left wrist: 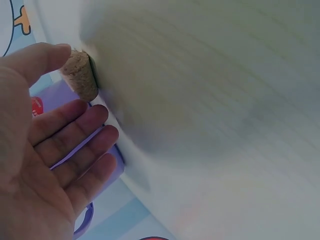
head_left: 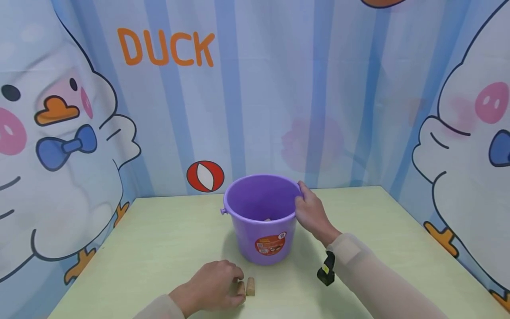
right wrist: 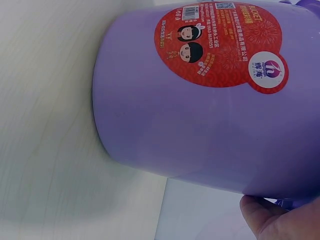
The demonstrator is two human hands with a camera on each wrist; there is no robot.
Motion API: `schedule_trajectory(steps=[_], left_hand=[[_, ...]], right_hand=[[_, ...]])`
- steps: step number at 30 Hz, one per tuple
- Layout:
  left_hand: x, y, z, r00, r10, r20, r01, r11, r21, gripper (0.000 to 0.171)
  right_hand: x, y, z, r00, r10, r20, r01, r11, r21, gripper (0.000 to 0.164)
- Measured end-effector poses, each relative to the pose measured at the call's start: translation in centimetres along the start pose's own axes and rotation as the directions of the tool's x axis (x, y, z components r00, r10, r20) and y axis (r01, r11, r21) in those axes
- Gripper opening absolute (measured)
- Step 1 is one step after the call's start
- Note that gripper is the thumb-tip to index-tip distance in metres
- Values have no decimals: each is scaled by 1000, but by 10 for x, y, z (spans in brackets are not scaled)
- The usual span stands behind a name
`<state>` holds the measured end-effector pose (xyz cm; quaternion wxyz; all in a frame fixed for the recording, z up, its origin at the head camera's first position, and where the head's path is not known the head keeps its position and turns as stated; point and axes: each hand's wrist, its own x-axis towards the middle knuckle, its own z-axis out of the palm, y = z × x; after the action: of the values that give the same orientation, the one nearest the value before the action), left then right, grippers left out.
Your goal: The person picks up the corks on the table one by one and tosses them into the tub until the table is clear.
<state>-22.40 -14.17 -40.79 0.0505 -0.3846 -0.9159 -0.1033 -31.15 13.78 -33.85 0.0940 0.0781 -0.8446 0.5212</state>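
A purple bucket (head_left: 264, 239) with a red label stands upright on the table. My right hand (head_left: 314, 217) grips its rim on the right side; in the right wrist view only the thumb (right wrist: 265, 215) shows against the bucket. In front of the bucket, two small corks lie side by side. My left hand (head_left: 217, 283) has its thumb and index fingertip at opposite ends of the left cork (head_left: 241, 289), while the other fingers stay extended. The second cork (head_left: 250, 287) sits just right of it. The left wrist view shows one cork (left wrist: 82, 77) on the tabletop.
A small tan piece (head_left: 267, 219) shows inside the bucket, mostly hidden by the front rim. The pale table (head_left: 175, 239) is bordered by a printed duck curtain (head_left: 263, 97) at the back and sides. A black wrist device (head_left: 326, 270) hangs by the right sleeve.
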Motion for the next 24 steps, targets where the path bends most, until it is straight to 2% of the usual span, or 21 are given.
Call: schedule_trajectory(steps=[10, 17, 24], left_hand=[[2, 0, 4, 1000, -16, 18, 16, 1000, -17, 15], [1, 1, 1, 1000, -24, 20, 25, 1000, -18, 14], [0, 1, -5, 1000, -15, -8, 15, 1000, -26, 11]], right_hand=[[0, 0, 0, 1000, -10, -2, 10, 1000, 3, 61], [0, 0, 1, 1000, -9, -2, 9, 1000, 2, 62], [0, -1, 0, 1000, 0, -5, 0, 1000, -4, 62]])
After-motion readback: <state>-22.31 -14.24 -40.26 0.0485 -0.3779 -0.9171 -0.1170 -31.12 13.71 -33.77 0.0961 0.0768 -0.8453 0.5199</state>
